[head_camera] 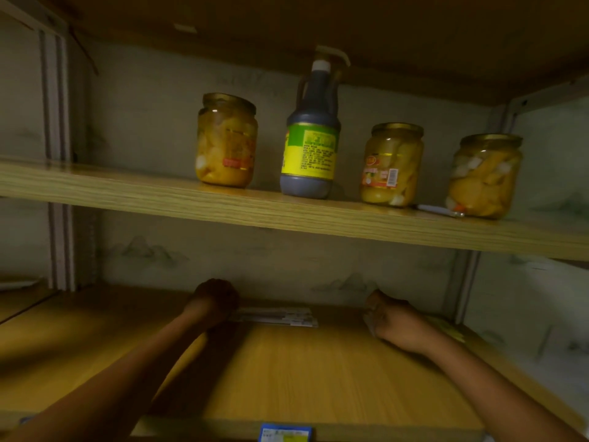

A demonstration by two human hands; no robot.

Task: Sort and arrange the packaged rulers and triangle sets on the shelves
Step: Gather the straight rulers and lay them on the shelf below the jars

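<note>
A flat stack of packaged rulers (277, 315) lies at the back of the lower wooden shelf (318, 378), against the wall. My left hand (215, 299) reaches deep into the shelf and rests on the stack's left end, fingers curled; the grip itself is hidden in shadow. My right hand (387, 317) is at the back right, fingers closed around a pale clear package (368, 322) of which only an edge shows. A yellowish packaged item (449, 331) lies under my right forearm.
The upper shelf (223, 205) holds three jars of preserved fruit (227, 140) (392, 164) (486, 175) and a dark sauce bottle (314, 132). A small pen-like object (441, 211) lies near the right jars. A blue price label (285, 432) sits on the lower shelf's front edge.
</note>
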